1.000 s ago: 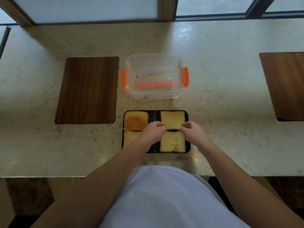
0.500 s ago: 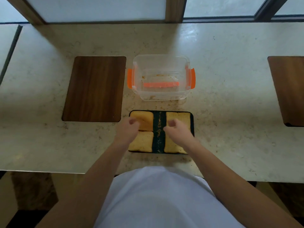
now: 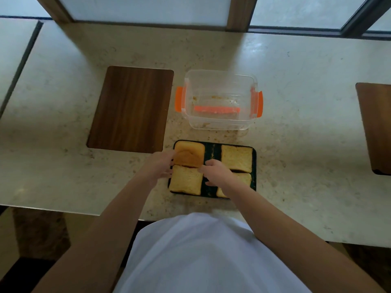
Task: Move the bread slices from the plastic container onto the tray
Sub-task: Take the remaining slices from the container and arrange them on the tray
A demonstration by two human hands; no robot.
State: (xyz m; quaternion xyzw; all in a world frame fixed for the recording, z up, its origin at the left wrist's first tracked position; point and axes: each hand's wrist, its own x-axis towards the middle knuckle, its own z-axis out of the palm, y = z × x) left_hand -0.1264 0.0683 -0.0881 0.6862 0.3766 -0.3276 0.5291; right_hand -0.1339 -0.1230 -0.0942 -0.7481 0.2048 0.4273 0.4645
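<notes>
The dark tray [image 3: 212, 151] lies near the counter's front edge with bread on it. The browned back-left slice [image 3: 190, 152] is pinched between my left hand [image 3: 158, 166] at its left edge and my right hand [image 3: 216, 173] at its near right corner. The near edge of this slice looks slightly raised. A pale front-left slice [image 3: 186, 181] lies just below it. The back-right slice [image 3: 237, 158] lies flat. My right wrist partly hides the front-right slice [image 3: 245, 179]. Behind the tray stands the clear plastic container [image 3: 220, 81] with orange clips, holding only crumbs.
A dark wooden board [image 3: 131, 108] is set into the counter left of the container. Another board [image 3: 376, 127] sits at the far right. Crumbs are scattered between container and tray. A window frame runs along the counter's back edge.
Both hands have shifted left from the right-hand slices to the back-left slice. The view has also shifted a little.
</notes>
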